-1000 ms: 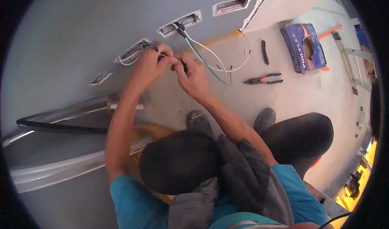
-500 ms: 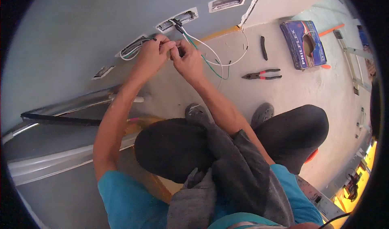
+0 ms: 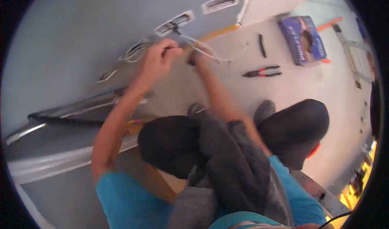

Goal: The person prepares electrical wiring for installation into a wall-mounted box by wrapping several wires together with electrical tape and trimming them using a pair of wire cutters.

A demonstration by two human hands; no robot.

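Note:
My left hand (image 3: 158, 59) is raised in front of the grey wall, its fingers curled and pinched together. Whatever lies between them is too small or hidden to make out. To its right, my right hand (image 3: 200, 55) is smeared by motion, so its fingers do not show clearly; a dark patch appears at its near side. White wires (image 3: 206, 55) come out of a rectangular wall opening (image 3: 186, 17) just beyond my hands and loop over to the right. A bundle of pale wires (image 3: 135, 52) pokes from another opening beside my left hand.
Red-and-black pliers (image 3: 262, 72) and a short black strip (image 3: 262, 46) lie on the pale floor to the right. Farther back sits a blue box (image 3: 302, 40) with a round hole. Metal and white lengths (image 3: 56, 158) lie along the wall at left.
My hands, pressed together before, have come apart. The right hand has shifted right and slightly down in a fast motion; the left stays near the wall openings. The view has shifted slightly.

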